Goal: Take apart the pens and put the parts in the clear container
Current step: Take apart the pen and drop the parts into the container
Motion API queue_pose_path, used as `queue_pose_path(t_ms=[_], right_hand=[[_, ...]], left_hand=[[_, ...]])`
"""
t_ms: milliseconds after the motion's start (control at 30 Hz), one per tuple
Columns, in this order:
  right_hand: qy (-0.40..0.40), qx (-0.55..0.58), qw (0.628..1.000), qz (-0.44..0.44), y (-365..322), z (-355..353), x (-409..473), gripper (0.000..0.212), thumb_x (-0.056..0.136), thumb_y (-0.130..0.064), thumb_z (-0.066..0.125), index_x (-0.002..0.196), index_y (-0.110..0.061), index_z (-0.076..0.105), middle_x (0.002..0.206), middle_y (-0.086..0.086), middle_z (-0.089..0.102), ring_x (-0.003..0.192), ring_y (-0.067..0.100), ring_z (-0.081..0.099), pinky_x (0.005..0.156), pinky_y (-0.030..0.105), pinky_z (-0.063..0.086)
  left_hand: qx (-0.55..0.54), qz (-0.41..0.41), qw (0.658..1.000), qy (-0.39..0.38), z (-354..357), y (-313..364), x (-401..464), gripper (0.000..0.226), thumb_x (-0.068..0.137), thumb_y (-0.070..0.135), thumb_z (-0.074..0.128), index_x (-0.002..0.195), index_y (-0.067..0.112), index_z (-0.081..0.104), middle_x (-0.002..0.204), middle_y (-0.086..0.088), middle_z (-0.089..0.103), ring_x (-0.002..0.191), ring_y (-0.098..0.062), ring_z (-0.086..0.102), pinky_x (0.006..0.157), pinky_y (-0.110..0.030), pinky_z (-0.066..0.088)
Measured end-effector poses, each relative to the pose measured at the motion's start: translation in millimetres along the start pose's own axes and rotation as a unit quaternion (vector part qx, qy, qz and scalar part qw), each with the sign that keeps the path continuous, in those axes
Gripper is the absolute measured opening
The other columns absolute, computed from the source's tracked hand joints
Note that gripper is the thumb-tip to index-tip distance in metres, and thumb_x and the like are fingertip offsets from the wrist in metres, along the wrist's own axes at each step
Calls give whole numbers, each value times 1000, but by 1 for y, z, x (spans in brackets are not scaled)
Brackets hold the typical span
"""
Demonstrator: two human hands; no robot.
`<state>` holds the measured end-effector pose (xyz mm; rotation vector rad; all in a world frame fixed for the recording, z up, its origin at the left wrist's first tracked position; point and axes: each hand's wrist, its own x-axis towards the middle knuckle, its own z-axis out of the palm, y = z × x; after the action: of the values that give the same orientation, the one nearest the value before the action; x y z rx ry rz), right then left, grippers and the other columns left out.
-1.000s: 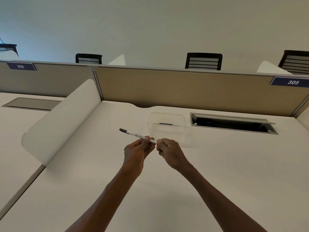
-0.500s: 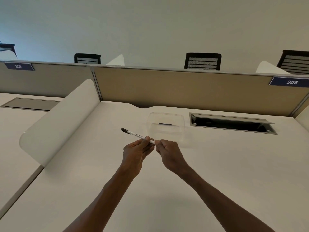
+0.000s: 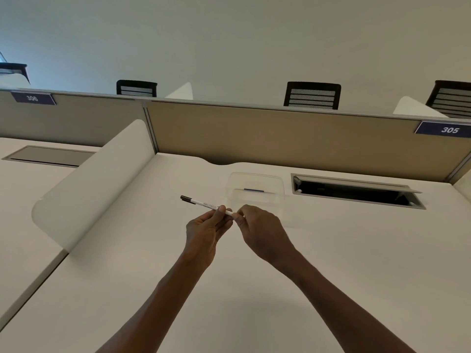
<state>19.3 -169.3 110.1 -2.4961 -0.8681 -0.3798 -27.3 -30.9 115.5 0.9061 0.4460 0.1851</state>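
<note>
**Getting the end piece off this pen**

Best bet here: keep the left hand (image 3: 204, 229) steady on the barrel and let the right hand (image 3: 257, 230) twist and pull straight along the pen (image 3: 206, 205), no bending. Both hands are pinching it, left mid-barrel, right at the near end. Pen's held just above the worktop (image 3: 356, 250), with the clear container (image 3: 255, 191) just behind the hands.

One pen (image 3: 204, 203), one clear container (image 3: 255, 184), two hands, four chairs, two number plates
</note>
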Motion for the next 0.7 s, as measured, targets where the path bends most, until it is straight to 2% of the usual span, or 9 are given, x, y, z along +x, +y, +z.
queue_pose_path(t_ms=[100, 267, 367, 433, 500, 567, 600, 667, 700], right_hand=[[-6, -144, 982, -124, 7, -1, 1, 28, 102, -29, 41, 83, -13, 55, 70, 1, 54, 53, 21, 51, 39, 32, 36], [12, -221, 961, -163, 5, 3, 1, 28, 102, -20, 41, 79, -12, 54, 64, 3, 51, 47, 18, 44, 35, 30, 29], [27, -143, 983, -113, 3, 10, 0, 22, 97, -15, 52, 75, -11, 51, 60, 5, 52, 43, 21, 44, 38, 30, 26], [30, -21, 999, -30, -3, 14, 1, 24, 97, -17, 49, 74, -10, 51, 58, 6, 55, 45, 23, 44, 42, 33, 30], [8, 123, 990, 73, -14, 12, 3, 33, 100, -22, 44, 71, -9, 53, 56, 3, 55, 48, 19, 44, 48, 33, 34], [-23, 290, 936, 200, -24, 4, 8, 38, 101, -24, 45, 67, -9, 55, 52, -2, 46, 45, 13, 36, 48, 29, 30], [-42, 382, 881, 274, -27, 0, 11, 38, 100, -24, 45, 67, -9, 55, 51, -2, 40, 43, 12, 31, 45, 26, 27], [-93, 551, 729, 395, -28, -8, 17, 36, 100, -23, 44, 67, -10, 51, 49, -3, 31, 40, 9, 21, 39, 22, 19], [-110, 601, 664, 431, -27, -9, 18, 36, 100, -22, 44, 66, -11, 50, 48, -5, 28, 39, 8, 19, 36, 20, 17]], left_hand=[[-7, -10, 1000, 11, 0, 0, -1, 13, 88, 8, 66, 91, -2, 73, 84, -17, 75, 79, -23, 74, 70, -25, 60], [-18, -20, 999, 20, -2, -2, -1, 14, 88, 9, 66, 92, -2, 72, 83, -17, 75, 77, -22, 74, 73, -27, 61], [-14, -16, 1000, 15, -3, -1, -1, 13, 88, 8, 65, 89, -2, 73, 82, -17, 75, 76, -22, 74, 73, -27, 61], [-11, -7, 1000, 7, -3, 0, 0, 13, 89, 7, 64, 86, -2, 74, 82, -17, 75, 77, -22, 74, 71, -26, 61], [-12, 3, 1000, -2, -4, 0, 1, 15, 89, 6, 63, 83, 0, 75, 83, -16, 75, 80, -23, 73, 71, -26, 60], [-12, 11, 1000, -13, -4, 0, 3, 15, 90, 7, 62, 85, -1, 75, 85, -16, 74, 83, -24, 72, 75, -27, 60], [-9, 15, 1000, -18, -4, 1, 3, 15, 90, 7, 62, 86, -1, 74, 86, -16, 74, 85, -24, 72, 76, -28, 60], [-4, 21, 999, -27, -3, 1, 3, 16, 91, 7, 61, 86, -1, 74, 86, -16, 74, 85, -24, 72, 77, -28, 60], [1, 25, 999, -32, -2, 2, 4, 17, 91, 8, 61, 85, 0, 75, 85, -16, 74, 84, -24, 72, 76, -28, 59]])
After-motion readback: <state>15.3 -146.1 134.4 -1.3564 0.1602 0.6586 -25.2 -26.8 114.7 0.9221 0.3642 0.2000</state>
